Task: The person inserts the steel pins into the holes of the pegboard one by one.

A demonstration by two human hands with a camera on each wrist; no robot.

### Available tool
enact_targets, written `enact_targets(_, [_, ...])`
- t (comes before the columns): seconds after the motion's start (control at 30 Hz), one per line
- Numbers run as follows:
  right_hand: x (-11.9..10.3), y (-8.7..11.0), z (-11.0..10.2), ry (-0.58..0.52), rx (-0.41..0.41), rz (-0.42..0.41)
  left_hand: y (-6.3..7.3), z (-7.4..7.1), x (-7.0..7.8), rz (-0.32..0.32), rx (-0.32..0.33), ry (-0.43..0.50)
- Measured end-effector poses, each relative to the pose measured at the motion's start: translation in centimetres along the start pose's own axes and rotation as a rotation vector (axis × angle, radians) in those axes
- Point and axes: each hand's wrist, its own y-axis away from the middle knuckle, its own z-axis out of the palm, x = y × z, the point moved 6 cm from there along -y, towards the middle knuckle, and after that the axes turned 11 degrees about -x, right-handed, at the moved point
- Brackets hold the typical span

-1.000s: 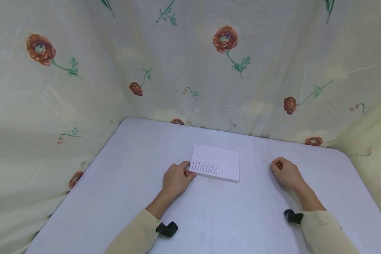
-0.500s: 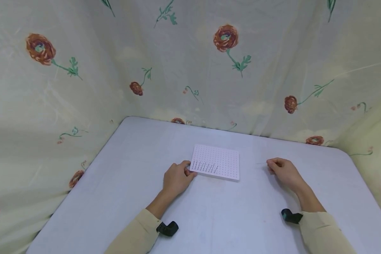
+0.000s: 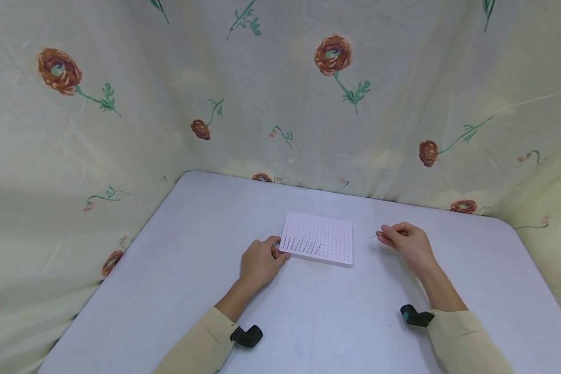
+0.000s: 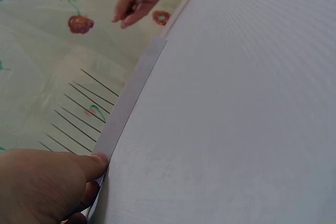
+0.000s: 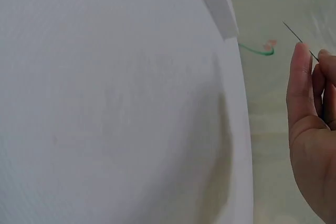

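A white board with a grid of small holes (image 3: pixel 336 234) lies on the table, a row of several thin dark needles (image 4: pixel 81 121) standing in it near its front left edge. My left hand (image 3: pixel 260 264) grips the board's front left corner, its thumb (image 4: pixel 95 164) along the front side. To the right of the board, above the table, my right hand (image 3: pixel 409 248) pinches one thin needle (image 5: pixel 292 31) between thumb and fingers. The needle's free end points left, toward the board, and the rest is hidden in the fingers.
The white table (image 3: pixel 336 317) has a far edge close behind the board. Beyond it hangs a pale curtain (image 3: pixel 378 124) printed with flowers. A black wrist camera sits on each cuff, the left one (image 3: pixel 246 337) low over the table.
My right hand has moved left, closer to the board, and turned, with the needle still pinched in it. The left hand and the board have stayed in place.
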Motion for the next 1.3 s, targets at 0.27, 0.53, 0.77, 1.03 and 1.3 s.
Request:
enact_targets(0.27, [-2.5,-0.2,3.3,0.07,0.063,-0.089,0.0,-0.1,-0.1,-0.012,-0.008,0.003])
enact_targets(0.53, [-4.5,0.4,7.3,0.199,0.093,-0.19,-0.1,-0.3,-0.1,0.007,0.014,-0.004])
enact_targets(0.77, [-5.1,1.0,10.3,0.29,0.056,-0.27,-0.2,0.0,-0.3,0.013,0.009,-0.002])
enact_targets(1.03, [-4.9,1.1,12.6,0.403,0.0,-0.325,-0.3,0.2,-0.4,0.007,0.005,-0.012])
enact_targets(1.3, [-4.7,1.0,13.4,0.48,-0.01,-0.315,-0.2,0.2,-0.4,0.004,0.007,-0.006])
